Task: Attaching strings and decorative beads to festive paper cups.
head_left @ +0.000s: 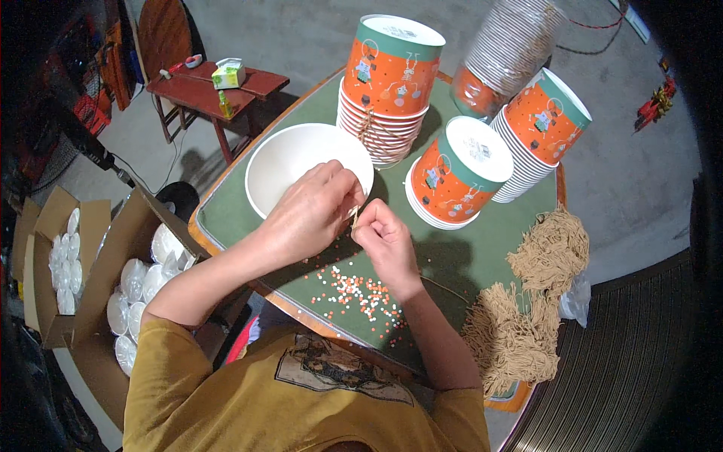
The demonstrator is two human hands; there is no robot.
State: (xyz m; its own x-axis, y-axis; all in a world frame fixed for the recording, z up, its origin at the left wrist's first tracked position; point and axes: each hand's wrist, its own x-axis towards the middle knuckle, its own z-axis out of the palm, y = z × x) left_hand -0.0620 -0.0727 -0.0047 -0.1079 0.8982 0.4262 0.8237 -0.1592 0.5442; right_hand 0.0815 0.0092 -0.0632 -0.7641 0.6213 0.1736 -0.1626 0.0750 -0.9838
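Table: green cloth top w/ wood rim; tbl spans the mid of my view.
Floor: grey, hard-looking floor beyond the tbl.
Bench: low reddish bench, upper L, w/ tissue pack + small yellow-green bottle.
Cartons: open carton at my L, lots of round white wrapped pcs inside; 2nd carton beside it.
Tub stacks: orange/green-banded, bases up: rear stack, R stack, front stack; clear-wrapped stack at far edge.
Cord heaps: tan, tangled; upper heap + lower heap, R side of tbl.
Beads: orange & white beads scattered on the cloth, just my side of my hands.
Cord: thin tan cord btwn my hands, over the tbl, nr the bowl's R rim; short visible bit runs approx up-down in view, ends hidden.
Bowl: white bowl, L-centre of tbl; mouth faces up, axis approx vertical, exact tilt unclear.
L hand: my left hand overlaps bowl's near R rim in view; fingers curled, tips mostly hid, can't tell if they grip cord.
R hand: my right hand, thumb + index fingers pinched on cord, just beside L.
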